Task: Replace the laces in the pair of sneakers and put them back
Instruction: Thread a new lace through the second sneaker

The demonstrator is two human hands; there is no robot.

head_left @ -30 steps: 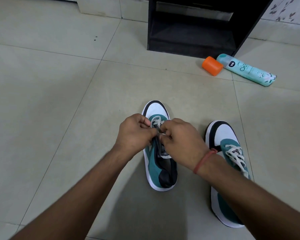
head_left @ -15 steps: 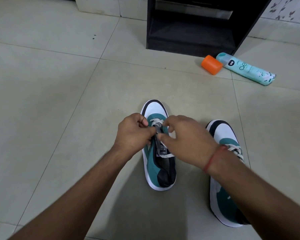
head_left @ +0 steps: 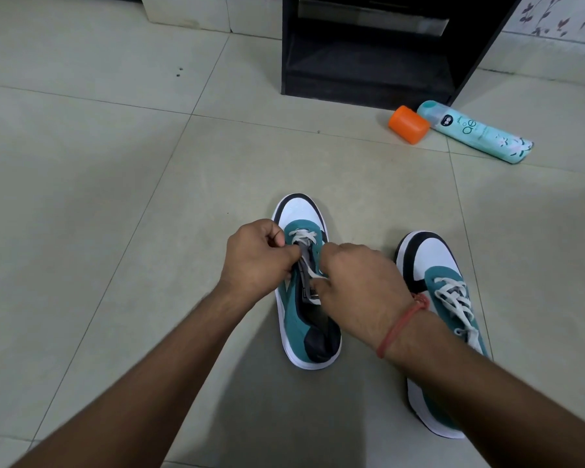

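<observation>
Both hands work over one sneaker (head_left: 304, 319) on the floor (head_left: 115, 197). I see my left hand (head_left: 255, 256) curled, pinching the white lace (head_left: 301, 236) beside the tongue; my right hand (head_left: 355, 282) pinches the lace's other run. Just to the right stands the second sneaker (head_left: 433, 298), laced. Farther off lie an orange cap (head_left: 408, 124) and spray can (head_left: 477, 133) by a black cabinet (head_left: 368, 62).

On the tiled floor (head_left: 115, 197), the left hand (head_left: 255, 256) and right hand (head_left: 358, 285) each pinch the white lace (head_left: 301, 236) over the near sneaker (head_left: 303, 319). The second, laced sneaker (head_left: 443, 292) stands just beside. A spray can (head_left: 480, 135) and orange cap (head_left: 407, 125) lie before the black cabinet (head_left: 368, 62).
</observation>
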